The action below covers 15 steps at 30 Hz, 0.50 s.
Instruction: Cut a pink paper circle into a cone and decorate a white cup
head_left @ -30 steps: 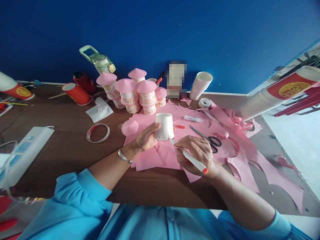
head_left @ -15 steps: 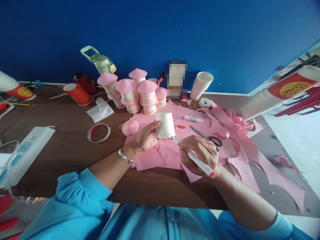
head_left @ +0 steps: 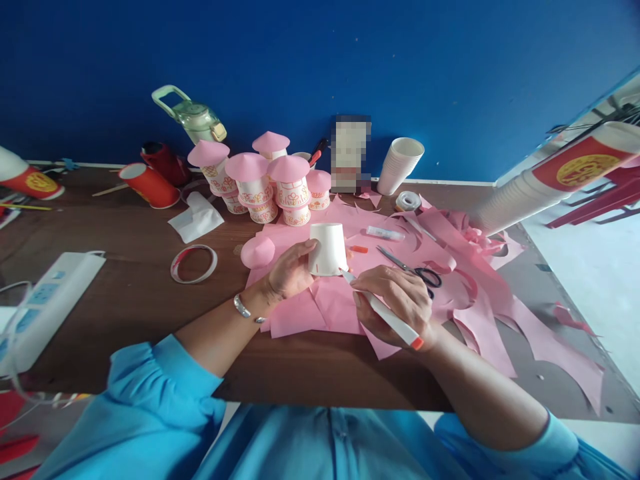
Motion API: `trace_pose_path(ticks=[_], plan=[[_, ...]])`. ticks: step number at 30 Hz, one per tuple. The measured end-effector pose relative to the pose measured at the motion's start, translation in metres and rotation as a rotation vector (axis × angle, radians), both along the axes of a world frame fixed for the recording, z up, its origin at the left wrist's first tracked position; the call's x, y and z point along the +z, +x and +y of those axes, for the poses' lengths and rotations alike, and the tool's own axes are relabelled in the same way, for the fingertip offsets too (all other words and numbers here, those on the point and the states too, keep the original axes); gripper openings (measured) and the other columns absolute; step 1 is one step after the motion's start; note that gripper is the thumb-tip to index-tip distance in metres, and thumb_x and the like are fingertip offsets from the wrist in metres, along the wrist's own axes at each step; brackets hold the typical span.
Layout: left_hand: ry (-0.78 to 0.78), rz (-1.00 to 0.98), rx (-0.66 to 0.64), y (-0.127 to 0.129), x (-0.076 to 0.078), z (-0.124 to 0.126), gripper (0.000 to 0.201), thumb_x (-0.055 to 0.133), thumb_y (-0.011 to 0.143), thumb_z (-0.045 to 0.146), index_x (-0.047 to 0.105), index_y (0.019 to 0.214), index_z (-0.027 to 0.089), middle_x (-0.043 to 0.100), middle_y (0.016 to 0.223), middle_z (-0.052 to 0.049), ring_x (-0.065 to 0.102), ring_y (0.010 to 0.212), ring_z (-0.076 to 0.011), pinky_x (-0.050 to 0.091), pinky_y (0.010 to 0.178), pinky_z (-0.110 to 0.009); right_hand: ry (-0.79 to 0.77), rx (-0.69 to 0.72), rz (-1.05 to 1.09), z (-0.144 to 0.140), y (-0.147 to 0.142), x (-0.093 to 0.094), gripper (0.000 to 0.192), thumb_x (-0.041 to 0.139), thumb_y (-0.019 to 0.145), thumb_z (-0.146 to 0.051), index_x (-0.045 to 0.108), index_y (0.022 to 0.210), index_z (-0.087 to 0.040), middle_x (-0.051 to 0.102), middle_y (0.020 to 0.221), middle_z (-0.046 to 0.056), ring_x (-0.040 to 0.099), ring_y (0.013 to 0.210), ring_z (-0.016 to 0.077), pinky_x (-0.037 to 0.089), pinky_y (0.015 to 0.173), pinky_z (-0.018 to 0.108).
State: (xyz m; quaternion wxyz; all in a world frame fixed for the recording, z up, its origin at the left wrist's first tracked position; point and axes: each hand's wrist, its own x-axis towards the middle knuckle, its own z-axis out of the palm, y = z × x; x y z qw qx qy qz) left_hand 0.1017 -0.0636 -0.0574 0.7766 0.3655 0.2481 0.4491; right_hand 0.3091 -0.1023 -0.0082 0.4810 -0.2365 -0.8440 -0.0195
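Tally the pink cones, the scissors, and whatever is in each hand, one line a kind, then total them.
Pink cones in view: 6
Scissors: 1
Cup in the left hand: 1
Marker in the right hand: 1
Total: 9

I count six pink cones (head_left: 257, 253), two tape rolls (head_left: 401, 203), one white marker (head_left: 393, 316), one pair of scissors (head_left: 409, 269), one power strip (head_left: 47, 308).
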Motion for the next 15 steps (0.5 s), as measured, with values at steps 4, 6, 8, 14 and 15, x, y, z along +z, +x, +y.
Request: trace_pose_path(ticks=[4,6,8,14,15], plan=[[0.0,0.006,-0.005,0.0008,0.0002,0.0002,0.043,0.072,0.084,0.059,0.074,0.1,0.02,0.076,0.096,-0.011,0.072,0.11,-0.0356,0.06,0.092,-0.049,-0.006,0.003,-0.012,-0.0003,0.0001,-0.0004,0.019,0.063,0.092,-0.008,0.063,0.104,-0.021,0.074,0.077,0.002,0.073,0.065,0.0158,0.062,0.061,0.027],[0.006,0.006,-0.015,0.0014,0.0002,0.0005,0.04,0.07,0.086,0.058,0.074,0.099,0.02,0.077,0.097,-0.011,0.071,0.111,-0.0353,0.06,0.091,-0.048,-0.012,0.01,-0.008,-0.0004,0.0002,-0.0007,0.019,0.063,0.091,-0.008,0.063,0.105,-0.021,0.074,0.078,0.002,0.073,0.066,0.0162,0.062,0.062,0.027],[0.015,0.006,-0.03,0.0017,-0.0001,0.0007,0.037,0.067,0.088,0.056,0.075,0.097,0.021,0.077,0.097,-0.011,0.071,0.112,-0.0347,0.059,0.09,-0.045,-0.016,0.017,-0.006,-0.0004,0.0002,-0.0016,0.019,0.064,0.09,-0.007,0.063,0.104,-0.02,0.075,0.078,0.003,0.073,0.067,0.0171,0.062,0.063,0.027],[0.024,-0.012,-0.056,0.0006,-0.0022,0.0014,0.045,0.07,0.087,0.057,0.075,0.103,0.015,0.079,0.101,-0.013,0.073,0.107,-0.0326,0.059,0.088,-0.041,-0.052,0.033,-0.007,-0.0004,0.0,-0.0044,0.02,0.062,0.09,-0.007,0.062,0.106,-0.02,0.075,0.08,0.004,0.072,0.067,0.0168,0.06,0.063,0.027],[0.023,-0.012,-0.056,0.0002,-0.003,0.0016,0.047,0.07,0.087,0.058,0.075,0.104,0.014,0.079,0.101,-0.014,0.073,0.107,-0.0323,0.059,0.088,-0.041,-0.061,0.038,-0.008,-0.0005,0.0,-0.0043,0.02,0.061,0.091,-0.007,0.062,0.106,-0.02,0.075,0.081,0.004,0.072,0.067,0.0166,0.06,0.063,0.027]])
